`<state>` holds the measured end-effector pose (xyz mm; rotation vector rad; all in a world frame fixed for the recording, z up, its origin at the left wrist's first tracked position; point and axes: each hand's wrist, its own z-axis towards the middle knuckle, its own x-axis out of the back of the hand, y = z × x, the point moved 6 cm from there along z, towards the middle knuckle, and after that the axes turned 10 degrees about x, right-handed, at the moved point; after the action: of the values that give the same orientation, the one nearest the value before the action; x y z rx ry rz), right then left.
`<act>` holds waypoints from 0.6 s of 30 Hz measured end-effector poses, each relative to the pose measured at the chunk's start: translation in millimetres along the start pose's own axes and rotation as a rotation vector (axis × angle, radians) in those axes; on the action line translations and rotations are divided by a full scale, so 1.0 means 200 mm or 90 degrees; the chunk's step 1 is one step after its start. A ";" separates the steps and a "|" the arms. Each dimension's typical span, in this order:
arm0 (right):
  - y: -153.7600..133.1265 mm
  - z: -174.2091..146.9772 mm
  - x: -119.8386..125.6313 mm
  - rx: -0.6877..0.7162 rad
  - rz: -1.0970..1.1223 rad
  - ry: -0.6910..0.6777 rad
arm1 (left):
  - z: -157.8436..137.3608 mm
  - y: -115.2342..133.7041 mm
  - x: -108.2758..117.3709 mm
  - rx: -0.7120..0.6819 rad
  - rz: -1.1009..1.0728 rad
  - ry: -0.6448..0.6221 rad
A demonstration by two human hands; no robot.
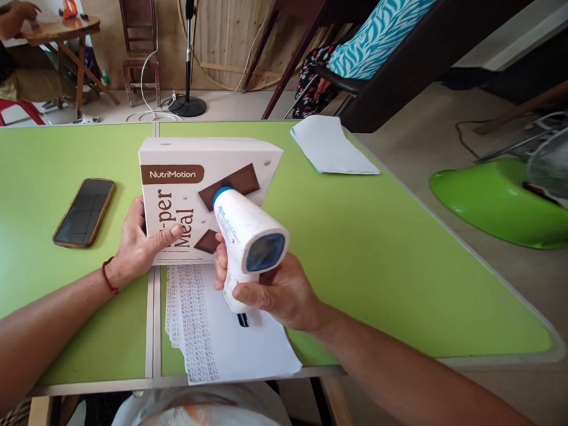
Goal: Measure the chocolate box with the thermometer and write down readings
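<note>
My left hand point(140, 245) grips the lower left edge of a white box point(174, 148), its thumb across the front. The box stands upright, slightly tilted, with a brown "NutriMotion" label and brown bar pictures. My right hand point(285, 294) is wrapped round the handle of a white gun-shaped infrared thermometer point(244, 224). Its blue-ringed nose points at the box front, and its dark screen faces me. I cannot tell whether the nose touches the box. Beneath both lies a stack of paper sheets point(242, 351) with printed rows along the left side. A small black object point(243, 320) shows below the handle.
A phone point(84, 212) lies left on the green table point(403, 273). Folded white paper point(333, 146) rests at the back edge. Beyond are a stand point(188, 104), a wooden chair point(138, 40), a person's hands point(15, 17), a seated person's patterned clothing point(383, 36) and a green plastic stool point(498, 202).
</note>
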<state>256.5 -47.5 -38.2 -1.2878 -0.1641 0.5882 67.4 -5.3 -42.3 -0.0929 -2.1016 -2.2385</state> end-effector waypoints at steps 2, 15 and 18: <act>0.00 0.00 0.00 0.000 0.005 0.005 | 0.00 0.00 0.00 0.003 0.006 -0.001; 0.00 0.00 0.01 0.014 -0.016 0.018 | 0.00 -0.01 0.00 -0.006 0.020 0.004; 0.00 -0.01 0.00 0.013 -0.008 0.017 | 0.01 -0.01 0.01 -0.011 0.033 0.005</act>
<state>257.3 -48.2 -38.3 -1.2726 -0.1444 0.5604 65.2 -3.9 -44.7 -0.1367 -2.0518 -2.2247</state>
